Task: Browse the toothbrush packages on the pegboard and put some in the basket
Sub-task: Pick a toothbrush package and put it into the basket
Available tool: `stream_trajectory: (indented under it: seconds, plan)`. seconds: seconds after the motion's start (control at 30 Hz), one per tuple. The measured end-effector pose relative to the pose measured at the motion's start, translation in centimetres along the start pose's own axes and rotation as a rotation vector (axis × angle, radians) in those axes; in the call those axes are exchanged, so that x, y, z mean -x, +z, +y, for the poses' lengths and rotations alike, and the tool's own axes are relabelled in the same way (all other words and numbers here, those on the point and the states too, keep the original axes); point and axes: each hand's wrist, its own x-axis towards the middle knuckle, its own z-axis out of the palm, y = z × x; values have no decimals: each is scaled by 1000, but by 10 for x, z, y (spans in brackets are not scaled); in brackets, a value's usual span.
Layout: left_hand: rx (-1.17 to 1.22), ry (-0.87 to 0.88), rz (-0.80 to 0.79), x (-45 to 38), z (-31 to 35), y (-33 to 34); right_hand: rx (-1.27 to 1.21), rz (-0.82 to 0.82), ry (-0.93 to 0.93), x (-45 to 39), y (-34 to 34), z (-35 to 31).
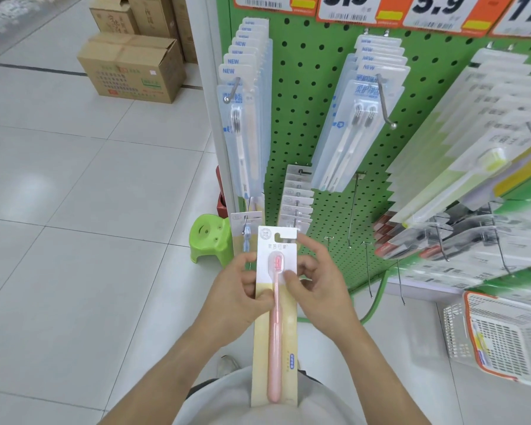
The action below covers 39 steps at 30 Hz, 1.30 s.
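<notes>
Browsing step, package off peg, under inspection. Pink toothbrush package [276,305] near centre, in front of body, pinched at both edges: left hand [241,289] on left edge, right hand [314,282] on right edge. Long axis near-to-far, bristle head toward far pegboard [316,96], handle end near. Next probably: carry right to basket [503,335], low at right, then release inside.

Glossy pale tiled floor [74,185]; stacked cardboard boxes [132,69]; small green stool [210,240].
</notes>
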Motion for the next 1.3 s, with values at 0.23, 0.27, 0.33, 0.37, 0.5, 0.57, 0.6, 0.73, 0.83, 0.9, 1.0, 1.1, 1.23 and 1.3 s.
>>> stream_trajectory:
  seconds: [0.23,0.27,0.33,0.37,0.5,0.57,0.6,0.73,0.83,0.9,1.0,1.1,1.23,1.3]
  plan:
    - [10,-4,72,-3,0,5,43,-16,4,5,2,3]
    - [10,0,66,-2,-1,7,50,-23,10,6,1,3]
    - [13,4,37,0,-5,8,63,-38,26,8,-1,4]
    - [9,2,16,1,-8,9,65,-43,32,9,-1,5]
    - [11,-17,-40,10,-14,13,38,-33,10,11,-8,9]
    - [97,-42,-31,13,-14,16,21,-39,0,11,-11,9]
    - [121,-44,-10,12,-14,16,1,-51,-6,10,-12,8]
    - [93,-15,89,6,-12,16,-78,-111,-40,11,-11,5]
    - [133,-15,97,2,-11,16,-50,-106,-9,13,-10,7]
    - [204,-34,140,-1,-11,15,-27,-130,45,17,-8,11]
    - [242,-61,216,-3,-13,11,-33,-206,108,24,-3,15]
    - [254,-58,271,-4,-15,7,-28,-275,158,25,-3,16]
    - [248,-39,350,-6,-16,0,14,-299,180,22,-9,15]
    - [235,-38,332,-5,-16,-1,0,-290,191,21,-9,13]
